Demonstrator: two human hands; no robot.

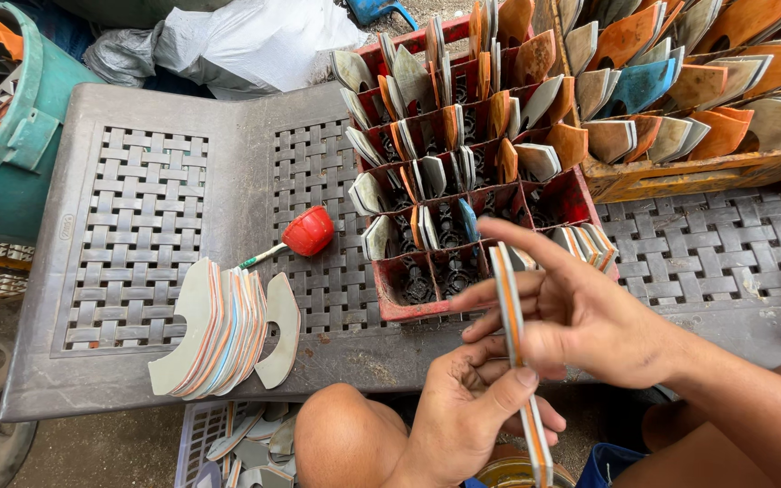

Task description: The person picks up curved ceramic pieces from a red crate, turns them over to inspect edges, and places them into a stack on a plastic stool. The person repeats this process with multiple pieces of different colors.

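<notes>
Bench (137, 117) left open; red crate (463, 181) blocks right; tool (305, 233) mid.

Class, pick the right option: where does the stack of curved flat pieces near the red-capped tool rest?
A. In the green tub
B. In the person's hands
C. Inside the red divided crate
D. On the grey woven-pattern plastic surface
D: the stack of curved pieces stands on edge on the grey woven-pattern surface, just below the red-capped tool and left of the red crate.

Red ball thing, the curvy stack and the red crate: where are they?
Red ball thing (308, 230), head view, on its round top.
Curvy stack (219, 330), head view, mid-stack edges.
Red crate (418, 312), head view, on its near rim.
</notes>
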